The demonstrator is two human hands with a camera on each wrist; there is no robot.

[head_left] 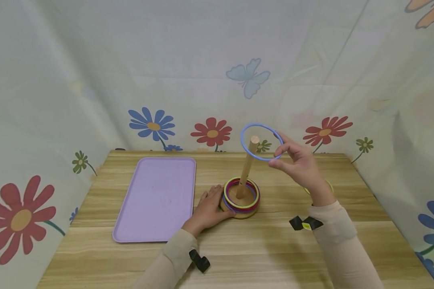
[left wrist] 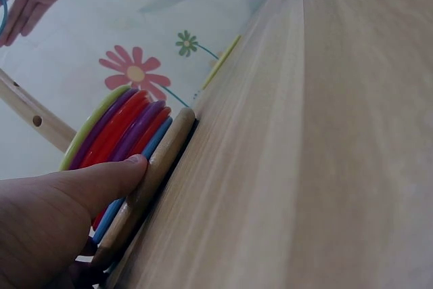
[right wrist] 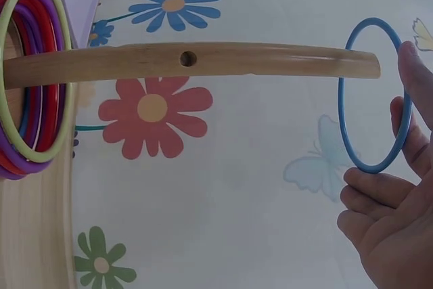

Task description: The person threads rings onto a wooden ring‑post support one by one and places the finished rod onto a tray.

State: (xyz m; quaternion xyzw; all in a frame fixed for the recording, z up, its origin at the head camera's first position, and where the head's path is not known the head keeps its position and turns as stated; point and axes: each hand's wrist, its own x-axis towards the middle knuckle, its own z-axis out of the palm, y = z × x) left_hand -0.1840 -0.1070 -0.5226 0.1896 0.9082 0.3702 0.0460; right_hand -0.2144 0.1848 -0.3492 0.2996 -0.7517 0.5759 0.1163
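Observation:
My right hand (head_left: 301,163) pinches a thin blue ring (head_left: 264,159) between thumb and fingers, held up at the top of the wooden post (head_left: 246,170). In the head and right wrist views, the post's tip overlaps the ring's opening. Around the foot of the post lies a stack of rings (left wrist: 128,126): yellow-green on top, then purple and red ones, with blue lowest. My left hand (head_left: 210,208) holds the round wooden base (head_left: 243,216) from the left, thumb across its front edge against the lower rings. Its other fingers lie along the left side.
To the left, a flat purple tray (head_left: 159,192) lies on the wood-grain table (head_left: 235,257). Another yellow ring (head_left: 330,186) lies on the table at right, partly hidden by my right wrist. A flower-printed cloth (head_left: 188,88) hangs behind the table and along both sides.

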